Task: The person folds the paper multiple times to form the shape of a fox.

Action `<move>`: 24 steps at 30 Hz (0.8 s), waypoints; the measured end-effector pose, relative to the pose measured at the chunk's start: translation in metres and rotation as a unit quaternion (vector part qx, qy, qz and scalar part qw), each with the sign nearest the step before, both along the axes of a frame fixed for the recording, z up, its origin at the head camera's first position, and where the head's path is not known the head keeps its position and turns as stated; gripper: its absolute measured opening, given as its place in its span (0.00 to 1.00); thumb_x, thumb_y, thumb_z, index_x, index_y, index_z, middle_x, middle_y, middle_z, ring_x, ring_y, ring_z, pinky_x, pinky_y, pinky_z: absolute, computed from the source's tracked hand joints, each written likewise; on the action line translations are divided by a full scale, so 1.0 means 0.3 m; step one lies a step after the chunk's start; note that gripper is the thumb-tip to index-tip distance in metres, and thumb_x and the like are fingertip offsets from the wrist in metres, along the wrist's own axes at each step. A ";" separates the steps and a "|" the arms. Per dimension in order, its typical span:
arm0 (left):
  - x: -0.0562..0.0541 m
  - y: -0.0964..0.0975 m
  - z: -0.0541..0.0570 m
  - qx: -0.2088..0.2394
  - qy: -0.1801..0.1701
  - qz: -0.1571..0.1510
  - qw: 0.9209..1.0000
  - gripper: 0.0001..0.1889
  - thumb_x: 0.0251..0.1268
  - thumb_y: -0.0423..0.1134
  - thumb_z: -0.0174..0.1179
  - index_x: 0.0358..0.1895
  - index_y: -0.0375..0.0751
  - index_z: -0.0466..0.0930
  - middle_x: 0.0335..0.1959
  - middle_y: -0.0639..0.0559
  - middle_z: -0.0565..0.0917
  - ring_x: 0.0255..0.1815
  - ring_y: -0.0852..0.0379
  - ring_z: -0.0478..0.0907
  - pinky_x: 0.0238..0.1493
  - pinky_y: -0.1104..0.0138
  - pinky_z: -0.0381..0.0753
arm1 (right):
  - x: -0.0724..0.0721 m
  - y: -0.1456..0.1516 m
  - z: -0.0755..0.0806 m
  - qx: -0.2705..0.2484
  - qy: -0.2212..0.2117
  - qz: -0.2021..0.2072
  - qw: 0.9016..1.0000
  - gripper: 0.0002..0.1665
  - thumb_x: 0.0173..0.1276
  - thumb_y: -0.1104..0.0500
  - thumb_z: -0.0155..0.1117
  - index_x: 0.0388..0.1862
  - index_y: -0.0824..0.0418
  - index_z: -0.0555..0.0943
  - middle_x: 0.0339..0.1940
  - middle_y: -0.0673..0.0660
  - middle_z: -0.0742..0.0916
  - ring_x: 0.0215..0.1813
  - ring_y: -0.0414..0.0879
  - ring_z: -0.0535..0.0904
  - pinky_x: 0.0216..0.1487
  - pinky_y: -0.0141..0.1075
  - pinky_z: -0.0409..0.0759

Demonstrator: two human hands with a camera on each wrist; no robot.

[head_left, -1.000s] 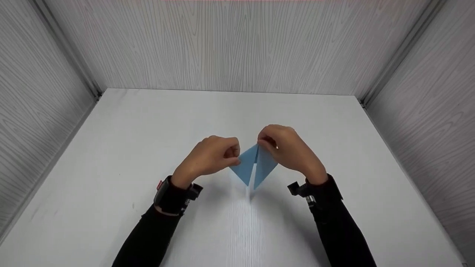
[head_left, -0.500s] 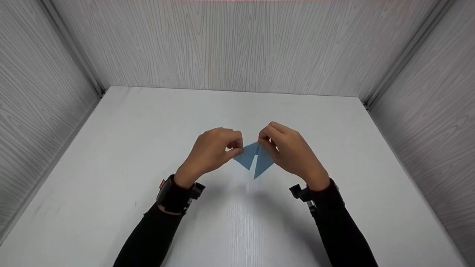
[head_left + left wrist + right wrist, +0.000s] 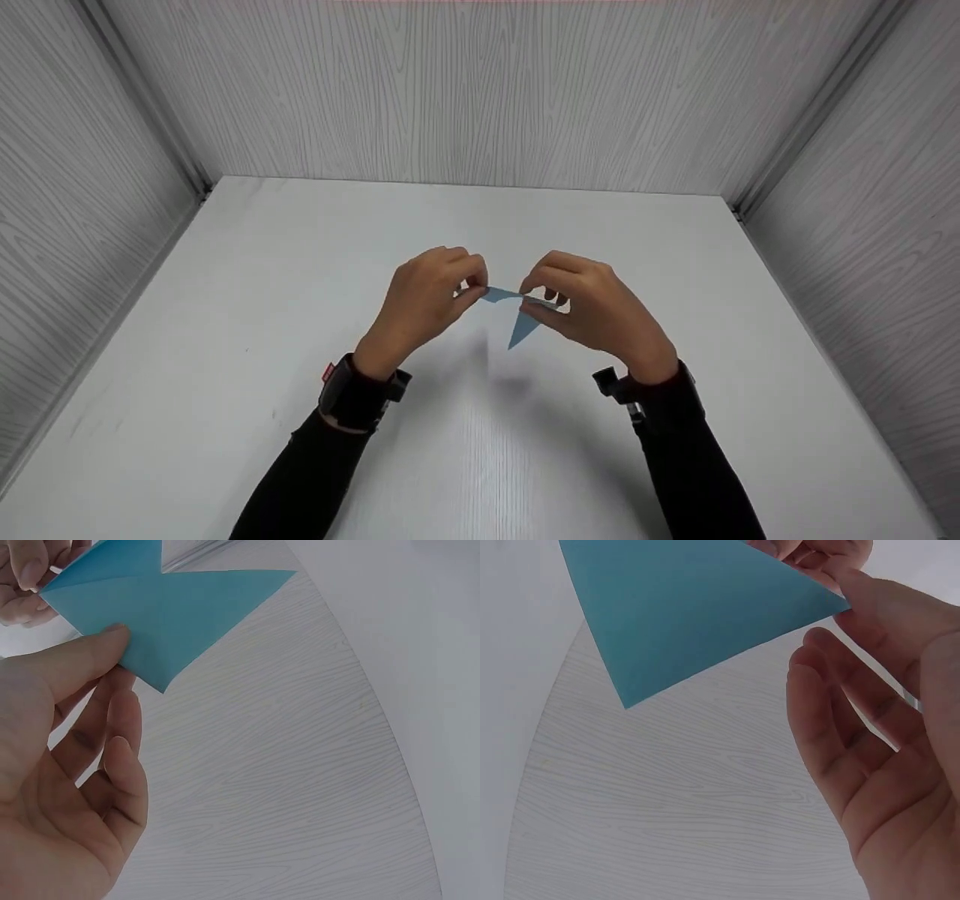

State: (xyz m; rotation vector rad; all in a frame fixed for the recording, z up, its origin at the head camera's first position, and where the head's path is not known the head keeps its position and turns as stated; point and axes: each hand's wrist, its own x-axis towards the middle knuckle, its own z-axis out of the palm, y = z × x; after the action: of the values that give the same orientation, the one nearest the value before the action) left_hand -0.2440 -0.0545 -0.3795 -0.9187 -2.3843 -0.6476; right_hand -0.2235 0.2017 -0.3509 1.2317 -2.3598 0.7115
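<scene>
A folded sheet of blue paper point(image 3: 524, 330) is held up above the table between both hands. My left hand point(image 3: 435, 300) pinches its left side between thumb and fingers; in the left wrist view the paper point(image 3: 161, 622) shows pointed corners and a crease line. With thumb and index finger, my right hand point(image 3: 596, 311) pinches the paper near its upper middle, the other fingers loosely bent. One triangular flap of the paper point(image 3: 682, 622) fills the top of the right wrist view, its corner at the right thumb. In the head view the left part appears almost edge-on, while a point hangs below the right thumb.
Beneath the hands lies a white table point(image 3: 337, 225) with faint wood grain, and shadows fall on it. Grey wood-grain panels stand at the back point(image 3: 480, 90), the left point(image 3: 75, 187) and the right point(image 3: 885, 225). Both wrists wear dark straps with small cameras.
The left hand has risen slightly and tilted the paper's left part from facing the head camera to nearly edge-on. The right hand's fingers have spread a little, still pinching the paper.
</scene>
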 end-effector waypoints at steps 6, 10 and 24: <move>-0.007 0.000 -0.023 -0.001 0.034 -0.010 0.999 0.09 0.65 0.34 0.75 0.33 0.47 0.83 0.30 0.55 0.83 0.31 0.58 0.79 0.31 0.67 0.78 | -0.013 -0.009 -0.016 0.012 0.012 -0.006 1.000 0.14 0.62 0.76 0.74 0.35 0.58 0.84 0.34 0.50 0.85 0.32 0.41 0.80 0.34 0.33 0.81; -0.020 -0.002 -0.046 -0.025 0.059 -0.005 0.998 0.11 0.61 0.32 0.78 0.32 0.46 0.82 0.28 0.54 0.82 0.27 0.58 0.75 0.27 0.68 0.74 | -0.026 -0.032 -0.049 0.035 0.035 -0.006 0.999 0.15 0.60 0.78 0.70 0.32 0.58 0.81 0.30 0.51 0.82 0.30 0.40 0.75 0.31 0.31 0.75; -0.028 0.002 -0.137 -0.148 -0.105 -0.024 0.983 0.10 0.57 0.24 0.75 0.29 0.45 0.89 0.23 0.54 0.82 0.29 0.55 0.75 0.32 0.66 0.73 | -0.054 -0.120 -0.194 0.142 -0.118 -0.004 0.983 0.18 0.52 0.78 0.74 0.26 0.55 0.83 0.25 0.48 0.79 0.29 0.38 0.70 0.31 0.30 0.70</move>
State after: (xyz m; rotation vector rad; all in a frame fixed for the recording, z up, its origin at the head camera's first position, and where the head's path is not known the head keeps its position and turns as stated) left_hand -0.2525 -0.0539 -0.4204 -1.0796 -2.7055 -0.4320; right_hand -0.2396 0.1656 -0.4092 1.3114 -2.7356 0.5573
